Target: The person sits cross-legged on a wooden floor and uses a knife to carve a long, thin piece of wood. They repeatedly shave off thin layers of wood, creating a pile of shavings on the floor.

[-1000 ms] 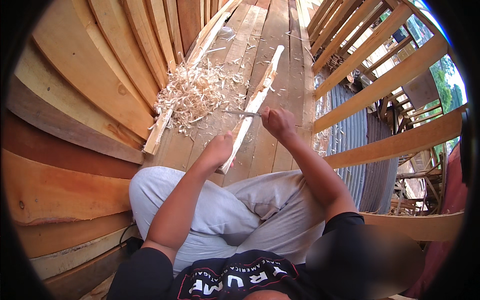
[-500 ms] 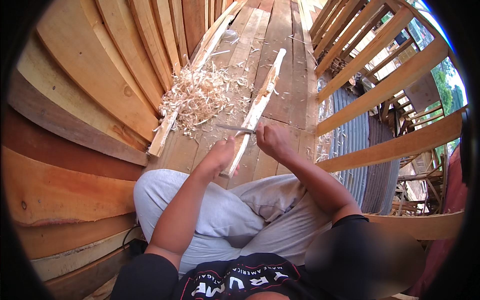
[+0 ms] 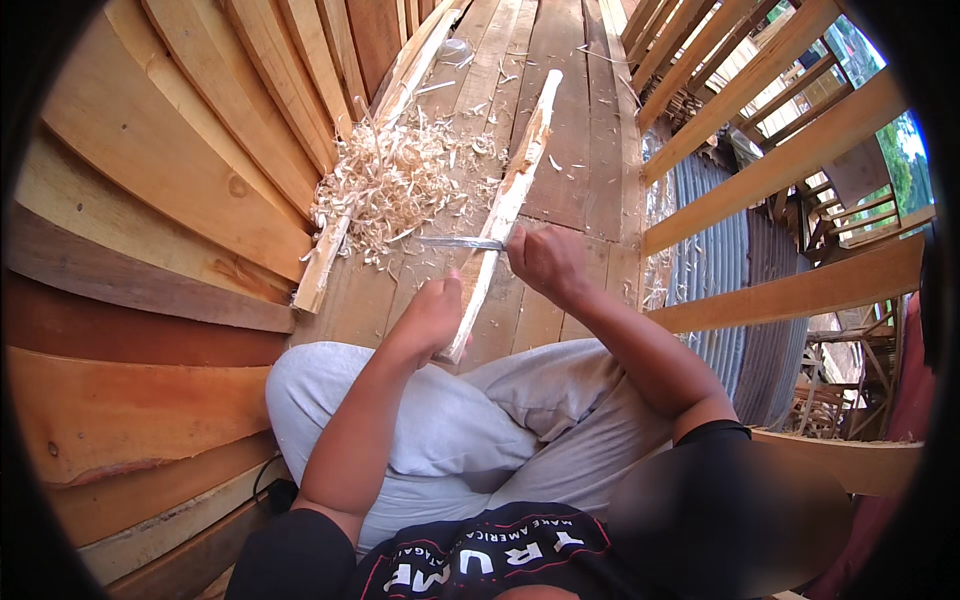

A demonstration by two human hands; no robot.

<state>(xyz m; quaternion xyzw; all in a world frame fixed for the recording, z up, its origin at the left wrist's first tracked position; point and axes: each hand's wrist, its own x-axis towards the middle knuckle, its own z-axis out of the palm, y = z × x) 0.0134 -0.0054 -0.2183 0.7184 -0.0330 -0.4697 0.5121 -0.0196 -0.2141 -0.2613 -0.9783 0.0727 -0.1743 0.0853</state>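
A long, pale wooden stick (image 3: 507, 199) slants away from my lap over the plank floor, with rough brown patches along its far half. My left hand (image 3: 432, 318) is closed round its near end. In my right hand (image 3: 548, 262) is a knife (image 3: 462, 242), gripped by its handle, which the fingers hide. The blade lies across the stick just beyond my left hand and points left. Whether its edge is biting into the wood I cannot tell.
Curly wood shavings (image 3: 392, 185) are heaped left of the stick, over a second wooden strip (image 3: 325, 262) by the plank wall (image 3: 160, 190). A clear rounded object (image 3: 455, 48) sits farther off. Slatted railing (image 3: 785, 292) runs along the right, with corrugated metal sheets (image 3: 705, 240) beyond it.
The knife and my right hand have moved slightly up and away along the stick. The stick's far end appears a little farther off, and the view has shifted slightly.
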